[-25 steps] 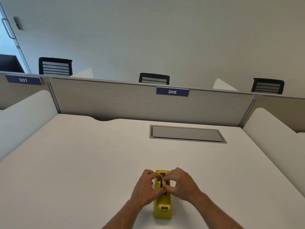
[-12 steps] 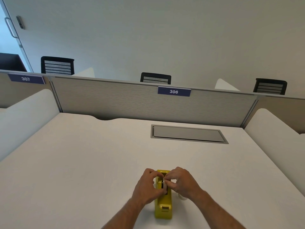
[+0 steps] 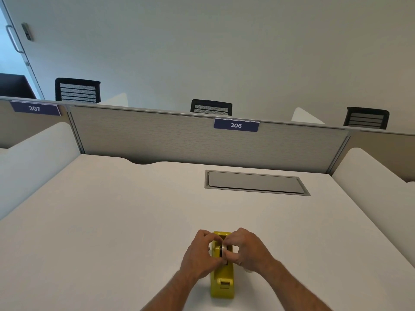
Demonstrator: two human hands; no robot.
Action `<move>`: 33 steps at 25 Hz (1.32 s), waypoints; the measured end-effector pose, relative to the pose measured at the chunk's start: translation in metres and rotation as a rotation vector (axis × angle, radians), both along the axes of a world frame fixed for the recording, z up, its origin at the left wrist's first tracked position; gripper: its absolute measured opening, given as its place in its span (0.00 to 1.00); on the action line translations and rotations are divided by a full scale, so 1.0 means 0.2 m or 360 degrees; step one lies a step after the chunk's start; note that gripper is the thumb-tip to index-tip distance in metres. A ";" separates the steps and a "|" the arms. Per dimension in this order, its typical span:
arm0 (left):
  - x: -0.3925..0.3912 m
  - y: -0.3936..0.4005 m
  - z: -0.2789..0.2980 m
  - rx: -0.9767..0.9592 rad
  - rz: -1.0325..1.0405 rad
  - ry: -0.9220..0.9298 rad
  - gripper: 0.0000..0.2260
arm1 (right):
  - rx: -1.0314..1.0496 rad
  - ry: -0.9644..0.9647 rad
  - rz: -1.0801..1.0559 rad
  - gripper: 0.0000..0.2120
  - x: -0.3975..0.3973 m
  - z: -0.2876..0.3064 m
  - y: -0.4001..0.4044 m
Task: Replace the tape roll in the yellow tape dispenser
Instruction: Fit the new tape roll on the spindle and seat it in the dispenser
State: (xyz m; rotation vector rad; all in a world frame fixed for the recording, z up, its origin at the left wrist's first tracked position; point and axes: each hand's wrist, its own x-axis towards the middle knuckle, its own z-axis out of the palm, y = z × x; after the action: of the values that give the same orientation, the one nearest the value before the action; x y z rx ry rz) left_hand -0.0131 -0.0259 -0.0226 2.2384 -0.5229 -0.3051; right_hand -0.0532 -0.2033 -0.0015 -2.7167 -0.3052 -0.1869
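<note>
Between both hands' curled fingers, the tape roll (image 3: pixel 223 249) is sitting in the yellow tape dispenser (image 3: pixel 222 279); left hand (image 3: pixel 200 254) and right hand (image 3: pixel 248 250) are pinching it, and should keep it level.

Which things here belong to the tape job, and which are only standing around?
Belong to the job:
- yellow tape dispenser
- tape roll in its slot
- left hand and right hand, both at the roll

Only around:
- grey desk hatch
- sign 306
- sign 307
- black chairs

Yellow tape dispenser (image 3: pixel 222 280) upright on desk; tape roll (image 3: pixel 223 250) in its cradle.
</note>
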 end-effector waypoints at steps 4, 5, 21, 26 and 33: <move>0.00 0.00 -0.01 0.0004 -0.0008 -0.0014 0.23 | -0.0004 0.0007 -0.0009 0.11 0.01 0.00 -0.01; 0.00 0.00 -0.01 0.0009 -0.0014 -0.0019 0.23 | -0.0010 0.0013 -0.0018 0.11 0.00 0.00 -0.01; 0.00 0.01 -0.01 -0.0017 -0.0032 -0.0071 0.23 | 0.0112 0.0090 -0.0122 0.09 0.02 0.03 -0.01; 0.00 0.01 -0.02 -0.0008 -0.0027 -0.0059 0.26 | 0.0077 0.0153 -0.0110 0.17 0.01 0.03 0.00; 0.00 0.00 -0.01 0.0050 0.0000 -0.0008 0.28 | 0.0154 0.0217 -0.0136 0.16 0.02 0.04 0.00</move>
State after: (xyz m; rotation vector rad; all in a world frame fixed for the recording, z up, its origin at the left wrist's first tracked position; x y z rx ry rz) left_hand -0.0125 -0.0269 -0.0245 2.2702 -0.5242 -0.3095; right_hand -0.0486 -0.2035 0.0069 -2.6323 -0.1373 -0.0384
